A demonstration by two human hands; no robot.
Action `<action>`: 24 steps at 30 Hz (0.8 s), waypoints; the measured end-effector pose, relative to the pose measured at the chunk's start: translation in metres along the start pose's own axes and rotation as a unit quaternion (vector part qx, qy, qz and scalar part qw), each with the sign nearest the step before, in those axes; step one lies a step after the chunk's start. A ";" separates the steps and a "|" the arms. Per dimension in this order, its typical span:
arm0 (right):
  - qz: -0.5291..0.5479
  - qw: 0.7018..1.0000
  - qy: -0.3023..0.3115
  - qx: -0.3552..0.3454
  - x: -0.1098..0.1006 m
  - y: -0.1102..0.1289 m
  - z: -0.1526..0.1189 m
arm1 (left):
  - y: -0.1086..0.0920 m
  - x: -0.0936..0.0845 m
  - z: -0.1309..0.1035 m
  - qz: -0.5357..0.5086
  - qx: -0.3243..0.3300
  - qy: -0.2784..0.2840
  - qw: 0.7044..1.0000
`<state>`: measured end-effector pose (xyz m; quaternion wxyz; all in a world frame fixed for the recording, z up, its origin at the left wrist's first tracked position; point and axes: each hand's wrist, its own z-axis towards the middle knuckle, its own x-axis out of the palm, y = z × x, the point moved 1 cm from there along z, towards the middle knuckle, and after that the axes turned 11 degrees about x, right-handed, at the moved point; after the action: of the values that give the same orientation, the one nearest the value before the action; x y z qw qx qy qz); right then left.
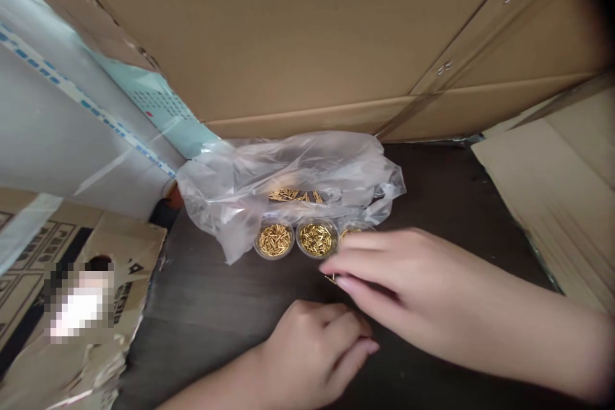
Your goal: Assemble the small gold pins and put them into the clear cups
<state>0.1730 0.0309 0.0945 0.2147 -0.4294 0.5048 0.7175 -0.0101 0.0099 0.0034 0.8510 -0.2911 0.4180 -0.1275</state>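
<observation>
My right hand [394, 275] reaches in from the right, just in front of the small round tubs, with thumb and fingers pinched together. A thin gold-coloured pin [330, 278] shows at its fingertips. My left hand [321, 349] rests low over the dark tabletop, its fingers curled and the thumb against them; whatever they may hold is hidden. Short gold pins fill a left tub [274, 240] and a middle tub [318, 239]. A third tub [350, 231] is mostly covered by my right hand. Longer gold pins [288, 195] lie behind, at the clear plastic bag [307, 157].
A tall cardboard wall [298, 32] closes off the back of the dark tabletop [206, 301]. Cardboard [552, 186] stands at the right. A printed carton [129, 269] is at the left, below a grey panel [81, 122] with blue-marked tape.
</observation>
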 end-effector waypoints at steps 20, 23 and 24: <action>-0.226 0.966 0.107 -0.068 0.041 0.023 0.104 | 0.009 0.006 -0.003 -0.068 -0.020 0.046 0.996; -0.213 0.973 0.073 -0.054 0.039 0.020 0.096 | 0.009 0.005 -0.002 -0.072 -0.027 0.041 0.996; -0.205 0.976 0.054 -0.050 0.036 0.019 0.091 | 0.009 0.004 -0.002 -0.077 -0.029 0.040 0.996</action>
<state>0.1035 0.1012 0.0853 0.3084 -0.5719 0.3805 0.6581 -0.0091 0.0143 -0.0059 0.8125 -0.3416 0.4316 -0.1922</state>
